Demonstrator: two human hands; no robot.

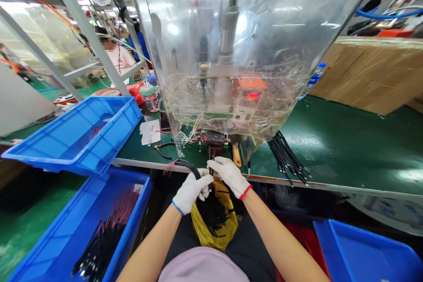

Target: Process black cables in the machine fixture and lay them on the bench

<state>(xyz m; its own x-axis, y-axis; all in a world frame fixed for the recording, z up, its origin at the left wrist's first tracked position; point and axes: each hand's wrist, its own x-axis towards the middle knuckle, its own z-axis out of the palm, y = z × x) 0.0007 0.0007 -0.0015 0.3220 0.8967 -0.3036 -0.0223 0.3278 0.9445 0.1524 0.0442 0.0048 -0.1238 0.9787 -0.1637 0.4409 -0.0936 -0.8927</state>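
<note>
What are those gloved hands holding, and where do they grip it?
The left hand grips a black cable around its curved body; the right hand pinches its end below the machine.

cable [187, 165]: black, thin, bent in an arc | ends: frayed pinkish wires are seen at the left tip, the right end is pointed at the machine's opening | position: held just above the near table edge | grip: pinched between both gloved hands

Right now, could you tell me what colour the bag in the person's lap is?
The bag is yellow, seen in the head view.
</note>
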